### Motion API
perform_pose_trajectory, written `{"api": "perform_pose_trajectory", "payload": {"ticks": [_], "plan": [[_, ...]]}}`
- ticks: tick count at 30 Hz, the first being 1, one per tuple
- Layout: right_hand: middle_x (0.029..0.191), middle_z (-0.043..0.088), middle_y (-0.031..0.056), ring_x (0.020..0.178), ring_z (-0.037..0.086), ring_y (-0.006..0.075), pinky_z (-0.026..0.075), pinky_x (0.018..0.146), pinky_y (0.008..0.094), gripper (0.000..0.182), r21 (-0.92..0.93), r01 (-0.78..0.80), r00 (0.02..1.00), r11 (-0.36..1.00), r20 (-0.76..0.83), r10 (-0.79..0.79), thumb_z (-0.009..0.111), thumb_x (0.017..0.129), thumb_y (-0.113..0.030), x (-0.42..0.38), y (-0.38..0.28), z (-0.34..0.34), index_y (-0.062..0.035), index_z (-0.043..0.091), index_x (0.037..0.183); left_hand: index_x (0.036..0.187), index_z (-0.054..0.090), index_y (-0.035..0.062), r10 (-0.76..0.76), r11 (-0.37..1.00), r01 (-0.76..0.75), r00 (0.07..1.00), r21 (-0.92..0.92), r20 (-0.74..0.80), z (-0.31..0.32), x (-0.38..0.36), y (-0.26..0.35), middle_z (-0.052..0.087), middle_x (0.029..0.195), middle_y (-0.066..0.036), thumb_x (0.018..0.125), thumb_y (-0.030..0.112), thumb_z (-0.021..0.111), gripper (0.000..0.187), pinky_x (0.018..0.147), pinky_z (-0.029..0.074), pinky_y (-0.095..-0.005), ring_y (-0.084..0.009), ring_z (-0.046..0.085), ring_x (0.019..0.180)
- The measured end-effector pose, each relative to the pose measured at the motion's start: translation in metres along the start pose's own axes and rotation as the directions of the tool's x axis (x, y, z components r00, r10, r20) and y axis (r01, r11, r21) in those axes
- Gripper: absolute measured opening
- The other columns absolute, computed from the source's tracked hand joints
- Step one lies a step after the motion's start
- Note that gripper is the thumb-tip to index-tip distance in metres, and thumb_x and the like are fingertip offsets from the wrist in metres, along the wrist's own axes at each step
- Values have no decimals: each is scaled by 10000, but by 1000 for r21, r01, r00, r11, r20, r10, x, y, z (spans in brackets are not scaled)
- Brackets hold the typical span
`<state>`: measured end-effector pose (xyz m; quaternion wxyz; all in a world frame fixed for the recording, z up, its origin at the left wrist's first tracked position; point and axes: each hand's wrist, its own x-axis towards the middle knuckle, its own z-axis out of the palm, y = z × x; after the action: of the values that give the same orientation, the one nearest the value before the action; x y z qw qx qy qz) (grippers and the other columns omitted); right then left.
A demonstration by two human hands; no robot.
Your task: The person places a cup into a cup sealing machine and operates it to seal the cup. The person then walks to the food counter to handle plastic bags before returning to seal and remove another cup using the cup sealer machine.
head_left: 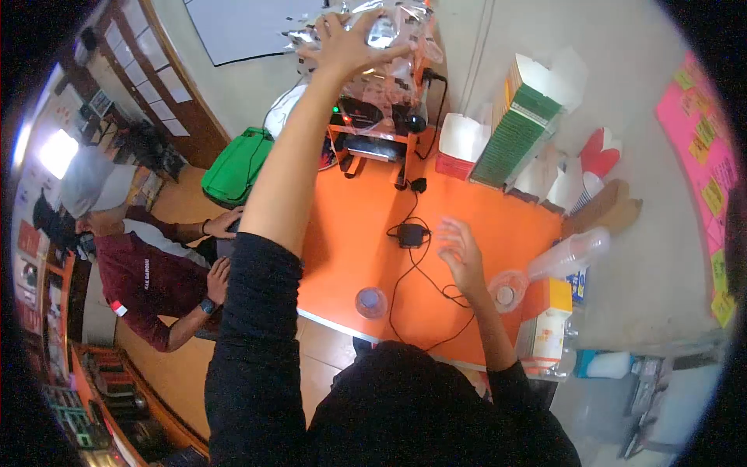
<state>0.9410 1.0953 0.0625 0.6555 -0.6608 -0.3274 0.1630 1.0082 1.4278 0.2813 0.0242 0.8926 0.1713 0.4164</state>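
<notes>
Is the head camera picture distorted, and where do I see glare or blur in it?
Head view: strong fisheye bending with black corners; straight edges such as the orange tabletop curve. Glare sits on the crinkled silver foil film under the left hand and on the bright window at far left. The right hand looks slightly motion-blurred above the black cable.

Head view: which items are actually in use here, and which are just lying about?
In use: left hand on the sealing machine; right hand above the orange table, near the cup stack.

Lying about: green bag, carton boxes, lidded cup.
</notes>
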Motion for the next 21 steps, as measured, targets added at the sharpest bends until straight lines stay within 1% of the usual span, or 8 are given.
{"api": "perform_pose_trajectory", "payload": {"ticks": [2, 4, 5, 9, 10, 14, 16, 21], "plan": [[1315, 505, 129, 1149, 549, 250, 481, 917, 357, 362, -11, -57, 998, 998, 10, 57, 558, 811, -1, -21, 21, -10, -29, 552, 1171, 1350, 482, 444, -70, 995, 64, 994, 71, 79, -20, -1, 18, 394, 1398, -141, 605, 691, 735, 825, 1030, 268, -615, -415, 281, 1324], [1246, 546, 139, 1068, 593, 250, 512, 832, 353, 234, -226, -255, 963, 940, 27, 268, 538, 820, -32, -46, 38, -21, -35, 600, 1045, 1378, 470, 102, -109, 994, 103, 963, 37, 245, -35, 1, 20, 451, 1359, -296, 682, 679, 683, 928, 1030, 312, -588, -474, 396, 1242], [1246, 546, 139, 1068, 593, 250, 512, 832, 353, 234, -223, -265, 962, 938, 10, 273, 538, 820, -32, -60, 65, -31, -35, 600, 1045, 1455, 353, 156, 39, 999, -46, 980, 29, 193, -10, 8, -3, 304, 1447, -290, 691, 704, 674, 993, 1071, 213, -628, -526, 262, 1285], [1051, 607, 151, 919, 645, 309, 531, 742, 402, 315, -714, -98, 940, 693, 163, 300, 552, 836, -96, -134, 105, -36, -122, 550, 1150, 1437, 376, 166, 171, 978, -181, 981, -103, -94, -12, 0, -7, 336, 1373, -257, 737, 577, 724, 883, 1077, 265, -589, -463, 288, 1288], [958, 616, 152, 853, 658, 336, 530, 713, 421, 347, -870, -99, 920, 483, 105, 378, 546, 861, -130, -147, 93, -32, -161, 523, 1205, 1437, 376, 166, 180, 975, -188, 980, -117, -81, -6, 0, -14, 336, 1373, -257, 737, 577, 724, 883, 1077, 265, -589, -463, 288, 1288], [928, 639, 146, 785, 661, 377, 524, 631, 478, 305, -913, -151, 807, 379, 108, 581, 561, 854, -169, -183, 80, -24, -184, 526, 1157, 1438, 371, 187, 174, 979, -176, 984, -102, -30, -9, 2, -18, 321, 1376, -259, 748, 567, 721, 862, 1077, 270, -587, -466, 285, 1290], [857, 641, 140, 713, 655, 366, 517, 599, 481, 247, -874, -45, 939, 484, 128, 318, 570, 857, -194, -202, 118, -23, -152, 547, 1099, 1439, 369, 197, 172, 980, -171, 985, -102, -6, -8, 1, -19, 313, 1378, -261, 754, 562, 719, 852, 1078, 273, -585, -468, 283, 1291], [793, 622, 190, 693, 647, 369, 513, 582, 481, 167, -812, -126, 957, 570, 50, 284, 598, 843, -165, -178, 131, -30, -75, 570, 981, 1440, 364, 223, 160, 983, -157, 987, -100, 31, -8, 4, -21, 294, 1382, -264, 767, 550, 715, 827, 1079, 279, -582, -472, 279, 1294]]}}
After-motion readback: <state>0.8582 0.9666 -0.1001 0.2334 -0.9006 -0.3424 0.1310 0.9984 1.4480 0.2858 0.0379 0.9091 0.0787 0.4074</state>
